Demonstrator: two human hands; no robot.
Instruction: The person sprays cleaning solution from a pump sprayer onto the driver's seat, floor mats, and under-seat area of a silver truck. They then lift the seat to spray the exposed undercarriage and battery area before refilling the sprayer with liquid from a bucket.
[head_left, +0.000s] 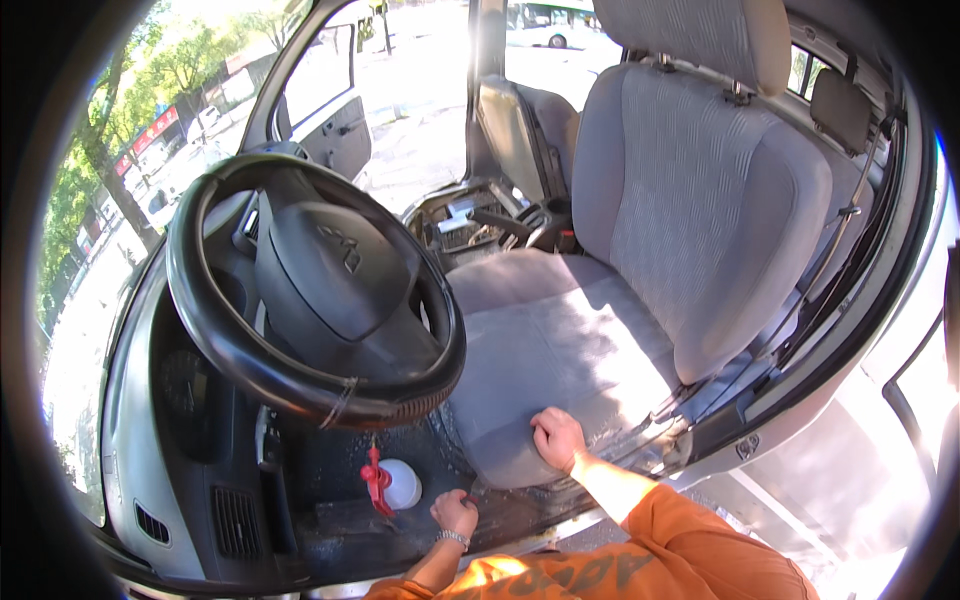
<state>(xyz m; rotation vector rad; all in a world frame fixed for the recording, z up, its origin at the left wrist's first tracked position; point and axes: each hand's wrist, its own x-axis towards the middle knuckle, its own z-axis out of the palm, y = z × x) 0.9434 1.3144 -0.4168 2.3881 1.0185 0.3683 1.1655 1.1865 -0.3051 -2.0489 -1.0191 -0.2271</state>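
Note:
My left hand (455, 511), with a metal-band watch at the wrist, is low over the dark floor mat (345, 517). Its fingers are curled, and a small dark patch shows beside them; I cannot tell if it is something held. Just left of that hand stands a white spray bottle (403, 484) with a red trigger head. My right hand (559, 439) rests on the front outer part of the grey fabric driver's seat cushion (517, 375). Its fingers are bent inward with nothing visible in them.
A black-covered steering wheel (315, 300) overhangs the footwell. The dashboard (135, 450) lies to the left, the seat backrest (682, 187) at upper right. A handbrake lever (499, 223) sits beyond the seat, near an uncovered compartment (457, 217). The far door (334, 139) stands open.

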